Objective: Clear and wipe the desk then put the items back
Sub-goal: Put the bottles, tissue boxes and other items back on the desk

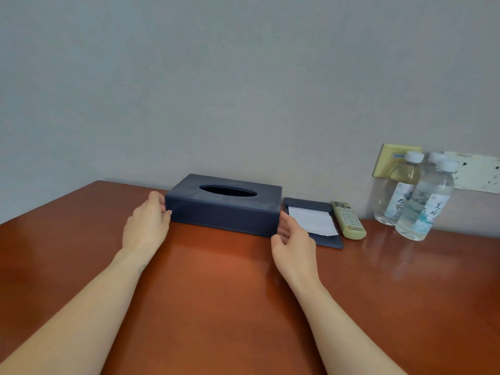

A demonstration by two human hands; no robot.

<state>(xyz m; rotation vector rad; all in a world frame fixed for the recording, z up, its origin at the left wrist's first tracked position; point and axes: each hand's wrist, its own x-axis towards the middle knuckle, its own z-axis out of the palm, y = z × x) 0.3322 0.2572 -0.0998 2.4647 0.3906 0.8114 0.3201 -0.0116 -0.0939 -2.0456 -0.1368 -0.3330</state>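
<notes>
A dark blue tissue box (pixel 224 209) with an oval slot sits on the reddish-brown desk (pixel 216 293), close to the wall. My left hand (pixel 147 226) cups its left end, thumb at the front corner and fingers round the end. At the right end, my right hand (pixel 293 243) holds the box with its thumb low at the front corner and its fingers along the end face, partly hidden. The box rests flat on the desk.
Right of the box lie a dark notepad holder (pixel 324 239) with white paper (pixel 312 221) and a pale remote control (pixel 348 219). Clear water bottles (pixel 422 204) stand at the far right by a wall socket (pixel 385 161). The grey wall runs behind.
</notes>
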